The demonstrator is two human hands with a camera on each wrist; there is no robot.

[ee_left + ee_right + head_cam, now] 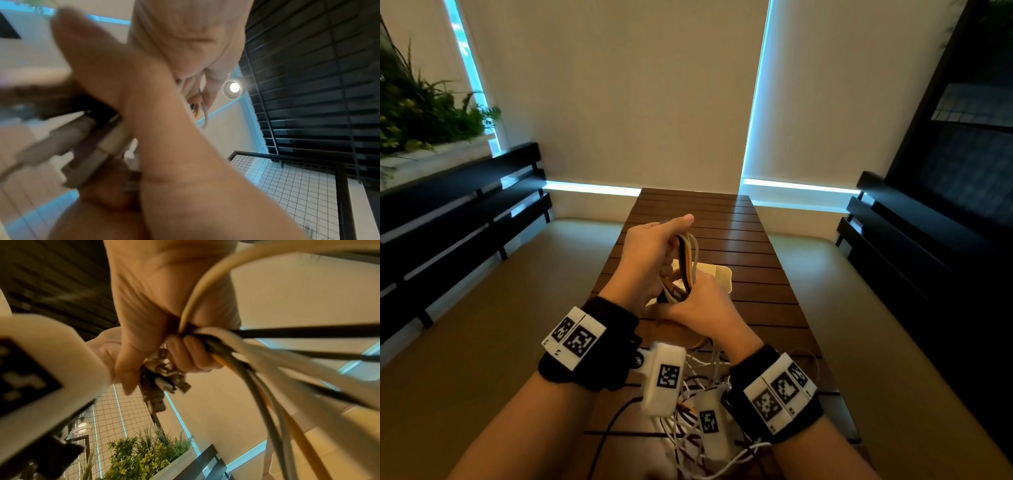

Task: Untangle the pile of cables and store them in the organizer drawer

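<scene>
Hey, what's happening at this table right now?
A person is gathering cables. The left hand grips a cable bundle of white, black and orange cords, held above the white organizer drawer. The right hand holds the bundle's lower end. More tangled cables lie on the wooden table.
</scene>
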